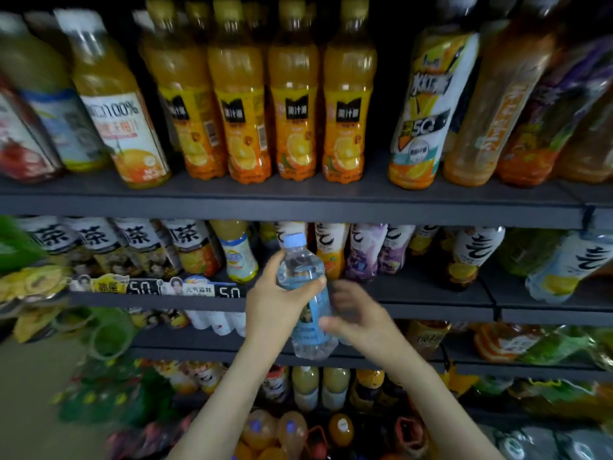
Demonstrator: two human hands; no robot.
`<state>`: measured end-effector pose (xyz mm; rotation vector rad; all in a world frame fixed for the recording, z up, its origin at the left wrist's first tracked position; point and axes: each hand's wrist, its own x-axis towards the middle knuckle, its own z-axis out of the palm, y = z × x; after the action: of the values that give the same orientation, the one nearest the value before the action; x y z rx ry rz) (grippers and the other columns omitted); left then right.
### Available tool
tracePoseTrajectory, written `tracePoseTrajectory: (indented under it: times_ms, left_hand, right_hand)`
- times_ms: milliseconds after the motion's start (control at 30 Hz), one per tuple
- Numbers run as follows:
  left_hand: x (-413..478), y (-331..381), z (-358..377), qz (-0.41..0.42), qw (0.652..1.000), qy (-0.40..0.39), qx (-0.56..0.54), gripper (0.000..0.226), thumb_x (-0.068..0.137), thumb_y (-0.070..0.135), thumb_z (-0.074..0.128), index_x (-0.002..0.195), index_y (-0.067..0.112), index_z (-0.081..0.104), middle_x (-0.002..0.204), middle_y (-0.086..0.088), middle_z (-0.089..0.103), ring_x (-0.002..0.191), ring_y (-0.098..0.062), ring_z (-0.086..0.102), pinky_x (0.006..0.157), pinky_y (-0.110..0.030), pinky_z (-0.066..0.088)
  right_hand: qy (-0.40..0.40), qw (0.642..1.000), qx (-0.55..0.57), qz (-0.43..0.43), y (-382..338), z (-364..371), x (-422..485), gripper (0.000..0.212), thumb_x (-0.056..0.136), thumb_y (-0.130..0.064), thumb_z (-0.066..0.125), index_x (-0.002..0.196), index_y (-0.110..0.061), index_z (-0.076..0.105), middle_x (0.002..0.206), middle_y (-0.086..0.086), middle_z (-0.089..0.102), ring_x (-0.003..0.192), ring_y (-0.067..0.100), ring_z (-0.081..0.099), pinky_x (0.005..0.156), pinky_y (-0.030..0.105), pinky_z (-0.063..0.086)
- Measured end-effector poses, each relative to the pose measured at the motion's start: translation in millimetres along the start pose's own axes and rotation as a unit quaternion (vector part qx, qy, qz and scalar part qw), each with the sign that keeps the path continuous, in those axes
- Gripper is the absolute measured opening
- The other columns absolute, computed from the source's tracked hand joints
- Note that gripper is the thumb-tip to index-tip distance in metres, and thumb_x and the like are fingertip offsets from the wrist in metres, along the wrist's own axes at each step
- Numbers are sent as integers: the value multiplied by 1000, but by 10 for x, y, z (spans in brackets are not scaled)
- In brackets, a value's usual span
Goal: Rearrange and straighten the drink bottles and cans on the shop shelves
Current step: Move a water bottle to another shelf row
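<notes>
Left hand (278, 305) grips one water bottle (302, 264); blurry right hand (362, 317) touches it, grip unclear. Four orange bottles (293, 111) above.

Dim overall, lit from the front, brightest on the top juice bottles (292, 94). Sank to near black behind them and under each shelf (298, 207). Sharpest at the water bottle (306, 293); smeared by motion at the right hand (356, 313). Bowed and blurred toward the edges.
</notes>
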<state>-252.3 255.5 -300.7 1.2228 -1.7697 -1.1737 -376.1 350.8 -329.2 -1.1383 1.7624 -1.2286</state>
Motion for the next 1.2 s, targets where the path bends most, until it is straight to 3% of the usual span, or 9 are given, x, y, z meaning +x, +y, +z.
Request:
tracePoseTrajectory:
  times_ms: [100, 233, 367, 533, 700, 800, 933, 1033, 1200]
  left_hand:
    - [-62, 323, -81, -2, 999, -19, 33, 72, 68, 52, 78, 132, 40, 48, 116, 14, 61, 104, -11, 58, 82, -28, 50]
    - [-95, 807, -240, 47, 995, -83, -3, 67, 68, 53, 78, 128, 43, 49, 127, 16, 57, 113, -8, 55, 92, -36, 51]
    - [-65, 1255, -444, 96, 965, -225, -95, 59, 78, 37, 73, 130, 47, 47, 120, 17, 62, 111, 4, 56, 90, -26, 52]
    - [-43, 1726, -300, 116, 909, -389, -91, 76, 80, 28, 73, 132, 59, 28, 118, 10, 66, 108, -7, 63, 90, -35, 54]
    - [-151, 2237, 237, 227, 893, -386, -49, 82, 80, 36, 75, 137, 62, 22, 114, 22, 66, 106, 3, 61, 88, -27, 54]
    - [-380, 2557, 669, 283, 871, -398, -44, 82, 81, 33, 74, 133, 68, 21, 112, 29, 64, 103, 10, 60, 81, -16, 52]
    - [-753, 2986, 1427, 337, 846, -410, -47, 81, 83, 24, 73, 132, 67, 25, 101, 29, 68, 94, 11, 63, 76, -13, 52]
    - [-1081, 3320, 2055, 375, 826, -416, -59, 77, 82, 32, 74, 132, 68, 28, 110, 29, 66, 100, 11, 60, 86, -21, 53]
    - [-1649, 3888, 3087, 400, 791, -452, -96, 73, 82, 40, 71, 133, 68, 27, 113, 34, 61, 101, 10, 60, 89, -23, 53]
  right_hand:
    - [-2, 999, -45, -17, -390, 7, -148, 59, 73, -29, 82, 119, -38, 46, 111, -21, 60, 99, -15, 54, 77, 6, 44]
    - [44, 998, -23, -47, -894, -199, -302, 42, 80, -23, 77, 110, -36, 51, 99, -21, 62, 84, -18, 56, 68, 5, 42]
    - [58, 989, 129, -35, -1262, -544, -443, 34, 82, -13, 74, 112, -26, 62, 101, -9, 73, 94, 4, 68, 72, 18, 53]
    - [99, 980, 162, -57, -1560, -1043, -625, 46, 77, -27, 71, 122, -20, 62, 114, -1, 71, 104, 20, 68, 85, 38, 57]
    - [152, 981, 108, -47, -1699, -1631, -920, 34, 87, -34, 62, 121, -33, 60, 114, -9, 71, 102, 11, 68, 80, 27, 56]
    - [244, 969, 33, -29, -1708, -2084, -1111, 24, 84, -45, 67, 108, -41, 63, 106, -14, 71, 96, 3, 67, 85, 31, 57]
    - [371, 928, 15, -7, -1655, -2748, -1475, 29, 79, -41, 75, 101, -36, 57, 95, -17, 68, 81, -5, 65, 69, 16, 55]
    - [451, 892, 8, -9, -1529, -3340, -1802, 44, 75, -38, 79, 108, -26, 52, 97, -11, 67, 82, -1, 66, 68, 20, 56]
    - [494, 868, 6, -46, -1277, -4421, -2455, 35, 76, -29, 79, 103, -27, 57, 90, -13, 69, 73, -7, 64, 56, 11, 48]
